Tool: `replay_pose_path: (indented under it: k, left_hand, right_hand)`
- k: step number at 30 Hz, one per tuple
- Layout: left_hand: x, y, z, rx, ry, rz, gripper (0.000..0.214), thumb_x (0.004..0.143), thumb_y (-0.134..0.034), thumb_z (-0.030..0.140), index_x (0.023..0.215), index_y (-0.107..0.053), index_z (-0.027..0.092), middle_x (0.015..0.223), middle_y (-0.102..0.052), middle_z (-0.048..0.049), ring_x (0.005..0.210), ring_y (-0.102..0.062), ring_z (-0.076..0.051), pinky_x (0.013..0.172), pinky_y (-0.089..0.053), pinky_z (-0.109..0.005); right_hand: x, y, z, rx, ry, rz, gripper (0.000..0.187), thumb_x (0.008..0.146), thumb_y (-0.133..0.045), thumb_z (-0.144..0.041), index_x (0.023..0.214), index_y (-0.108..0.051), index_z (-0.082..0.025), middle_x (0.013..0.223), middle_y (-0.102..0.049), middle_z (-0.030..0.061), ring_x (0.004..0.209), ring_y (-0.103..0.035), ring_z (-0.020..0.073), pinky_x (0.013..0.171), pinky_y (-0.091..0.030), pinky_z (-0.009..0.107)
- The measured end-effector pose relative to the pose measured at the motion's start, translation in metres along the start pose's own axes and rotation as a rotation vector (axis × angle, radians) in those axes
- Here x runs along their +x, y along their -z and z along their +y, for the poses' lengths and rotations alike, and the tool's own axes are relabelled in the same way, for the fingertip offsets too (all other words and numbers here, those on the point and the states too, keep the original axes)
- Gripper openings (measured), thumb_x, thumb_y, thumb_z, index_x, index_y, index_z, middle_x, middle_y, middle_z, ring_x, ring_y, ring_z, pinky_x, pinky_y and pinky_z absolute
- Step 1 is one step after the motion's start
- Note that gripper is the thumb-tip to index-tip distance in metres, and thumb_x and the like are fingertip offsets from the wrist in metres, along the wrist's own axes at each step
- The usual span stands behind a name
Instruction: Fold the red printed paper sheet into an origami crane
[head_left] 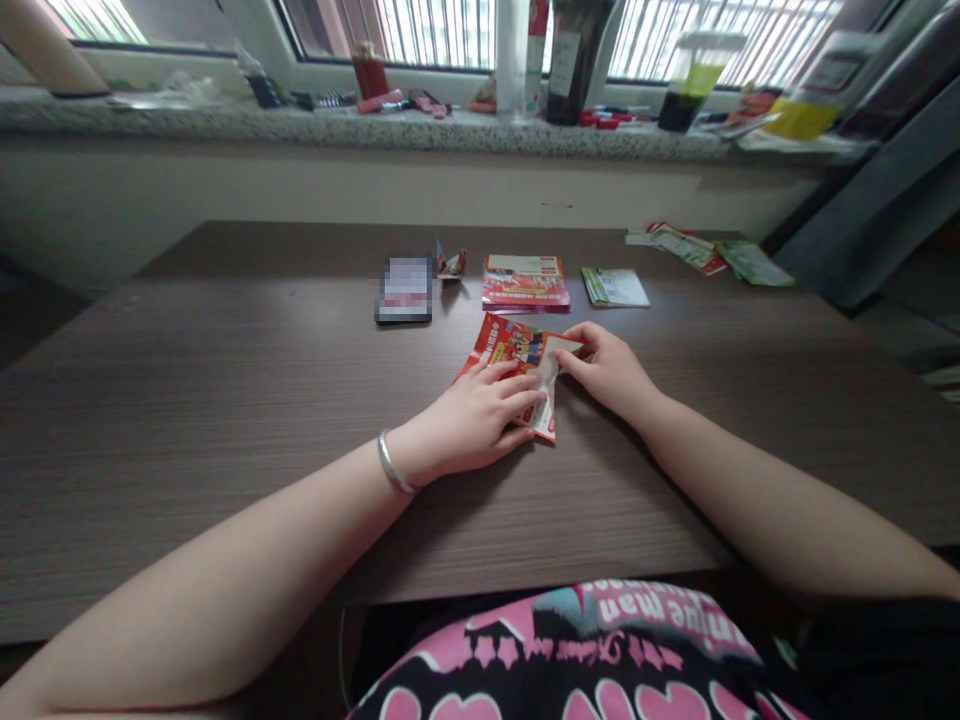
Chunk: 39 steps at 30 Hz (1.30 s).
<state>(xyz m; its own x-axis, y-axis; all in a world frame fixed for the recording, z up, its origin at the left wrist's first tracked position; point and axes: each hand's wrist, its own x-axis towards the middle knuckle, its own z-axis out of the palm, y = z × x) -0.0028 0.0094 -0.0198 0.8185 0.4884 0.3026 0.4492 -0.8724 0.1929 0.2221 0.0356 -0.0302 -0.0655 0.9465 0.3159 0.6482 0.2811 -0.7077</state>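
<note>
A red printed leaflet with small cartoon figures and a pale panel lies turned at an angle on the brown table. Across its lower part rests my left hand, fingers stretched out and spread, a silver bangle on the wrist. My right hand pinches the leaflet's upper right corner between thumb and fingers. The paper buckles slightly between the two hands. Just beyond it sits a stack of similar red leaflets.
Left of the stack are a dark-framed phone with a blurred screen and a small folded paper piece. White-green papers lie to its right, more leaflets at the back right. Bottles and small items line the stone windowsill.
</note>
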Motion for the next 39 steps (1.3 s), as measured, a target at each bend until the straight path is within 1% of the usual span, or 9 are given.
replay_pose_path:
  k: [3,9,15,20,23,27,30,36,39]
  left_hand:
    - [0.001,0.001,0.004,0.011,0.025,-0.02,0.038,0.088,-0.057,0.034,0.122,-0.057,0.017,0.134,-0.055,-0.0136,0.13,-0.045,-0.031,0.107,-0.038,-0.054]
    - [0.003,0.003,0.005,-0.049,-0.045,-0.044,0.026,0.089,-0.051,0.023,0.112,-0.058,0.013,0.131,-0.057,-0.0135,0.126,-0.05,-0.024,0.108,-0.042,-0.041]
    - [0.003,0.004,0.006,-0.037,-0.029,-0.052,0.025,0.087,-0.054,0.024,0.109,-0.059,0.016,0.135,-0.055,-0.0124,0.128,-0.049,-0.026,0.109,-0.04,-0.044]
    - [0.002,0.005,0.009,0.055,0.046,-0.132,0.034,0.088,-0.051,0.03,0.117,-0.058,0.014,0.144,-0.045,-0.0149,0.133,-0.042,-0.03,0.112,-0.034,-0.048]
    - [0.001,0.005,0.009,0.101,0.045,-0.132,0.039,0.088,-0.05,0.033,0.121,-0.057,0.014,0.144,-0.045,-0.0145,0.133,-0.041,-0.031,0.112,-0.033,-0.046]
    - [0.001,0.004,0.008,0.113,0.037,-0.126,0.039,0.089,-0.048,0.036,0.122,-0.057,0.015,0.144,-0.046,-0.0091,0.131,-0.041,-0.031,0.112,-0.033,-0.045]
    - [0.001,0.004,0.008,0.105,0.04,-0.129,0.038,0.09,-0.047,0.035,0.121,-0.057,0.016,0.144,-0.046,-0.006,0.13,-0.04,-0.031,0.112,-0.033,-0.045]
    - [0.004,0.006,0.01,0.09,0.046,-0.134,0.034,0.091,-0.047,0.034,0.116,-0.058,0.015,0.139,-0.051,-0.007,0.126,-0.043,-0.03,0.111,-0.034,-0.045]
    - [0.004,0.007,0.014,0.079,0.06,-0.143,0.035,0.092,-0.044,0.034,0.121,-0.056,0.017,0.138,-0.051,-0.0066,0.127,-0.042,-0.029,0.112,-0.032,-0.047]
  right_hand:
    - [0.002,0.002,-0.001,-0.015,-0.048,-0.035,0.016,0.079,-0.06,-0.035,0.08,-0.061,-0.02,0.076,-0.068,0.0018,0.063,-0.06,0.0159,0.06,-0.046,0.029]
    - [0.004,0.005,-0.005,-0.071,-0.089,-0.068,0.011,0.076,-0.055,-0.028,0.076,-0.062,-0.019,0.077,-0.068,0.0013,0.067,-0.059,0.0164,0.065,-0.045,0.03]
    - [0.005,0.002,-0.002,-0.007,-0.101,-0.065,0.012,0.074,-0.054,-0.025,0.082,-0.061,-0.019,0.079,-0.068,0.0016,0.066,-0.059,0.0161,0.064,-0.046,0.03]
    - [0.007,0.0,0.008,0.166,-0.091,-0.113,0.026,0.073,-0.055,-0.019,0.099,-0.055,-0.02,0.09,-0.066,0.0025,0.071,-0.06,0.015,0.069,-0.05,0.032]
    - [0.006,0.002,0.009,0.211,-0.112,-0.122,0.03,0.077,-0.058,-0.023,0.107,-0.052,-0.021,0.078,-0.062,-0.0003,0.067,-0.059,0.0151,0.066,-0.05,0.032]
    - [0.003,0.004,0.002,0.144,-0.123,-0.116,0.047,0.077,-0.064,-0.034,0.119,-0.048,-0.019,0.065,-0.057,-0.0037,0.061,-0.057,0.016,0.061,-0.048,0.033]
    - [0.0,0.002,-0.002,0.047,-0.09,-0.135,0.055,0.075,-0.065,-0.028,0.125,-0.045,-0.018,0.067,-0.059,-0.0029,0.063,-0.057,0.0167,0.063,-0.046,0.033]
    - [0.002,-0.002,-0.002,0.005,-0.098,-0.069,0.057,0.072,-0.062,-0.021,0.127,-0.048,-0.016,0.072,-0.057,-0.0017,0.064,-0.055,0.0151,0.062,-0.045,0.03]
    - [0.005,-0.002,-0.002,0.044,-0.113,-0.054,0.043,0.073,-0.062,-0.024,0.115,-0.059,-0.016,0.063,-0.052,-0.0045,0.056,-0.049,0.0128,0.056,-0.041,0.027]
